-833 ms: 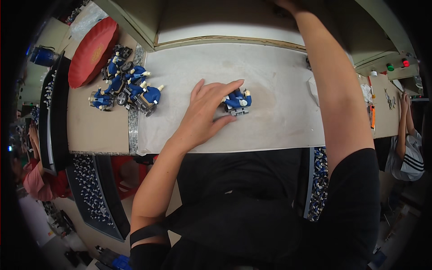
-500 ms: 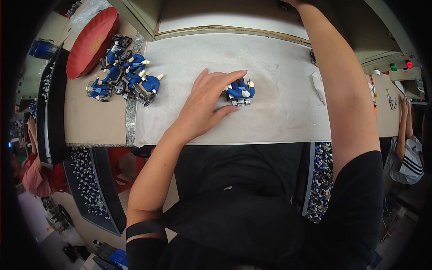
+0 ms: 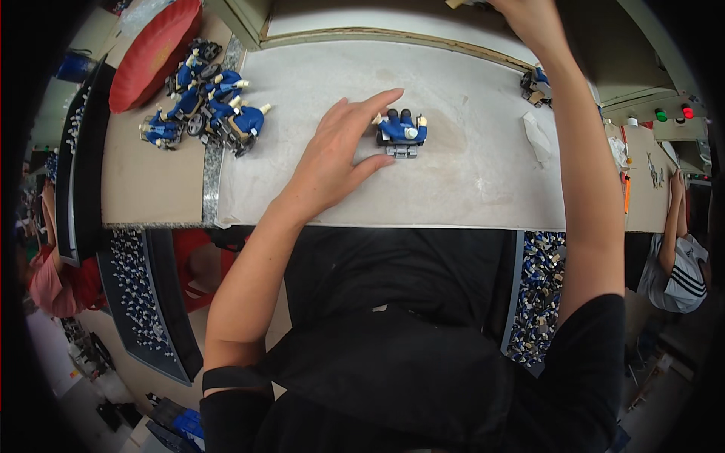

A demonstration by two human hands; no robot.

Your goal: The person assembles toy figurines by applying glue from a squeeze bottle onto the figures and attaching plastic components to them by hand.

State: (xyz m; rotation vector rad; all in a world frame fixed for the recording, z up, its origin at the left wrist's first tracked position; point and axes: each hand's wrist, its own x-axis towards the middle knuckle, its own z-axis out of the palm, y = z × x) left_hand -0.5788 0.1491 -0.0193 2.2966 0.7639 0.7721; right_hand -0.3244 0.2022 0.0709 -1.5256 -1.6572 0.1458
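Note:
A small toy figure in blue (image 3: 404, 134) sits on a grey and black base on the white work surface. Beside it rests my left hand (image 3: 336, 151), open, the index finger and thumb spread apart on the figure's left side. The fingertips are very close to the toy; whether they touch it cannot be made out. My right hand (image 3: 532, 26) reaches far forward to the upper edge, where its fingers are largely cut off. By them shows part of a dark and tan thing (image 3: 470, 4), and its kind and whether I hold it are unclear.
Several blue figures with black wheels (image 3: 204, 106) lie piled at the left, near a red scalloped tray (image 3: 155, 57). Another figure (image 3: 538, 87) and a crumpled white paper (image 3: 537, 137) lie at the right. Bins of small parts (image 3: 535, 291) (image 3: 140, 291) flank me. Other people work on both sides.
My right hand has drawn back from beyond the upper edge and come partly into view. My left hand stays beside the toy figure. The whole view has shifted slightly.

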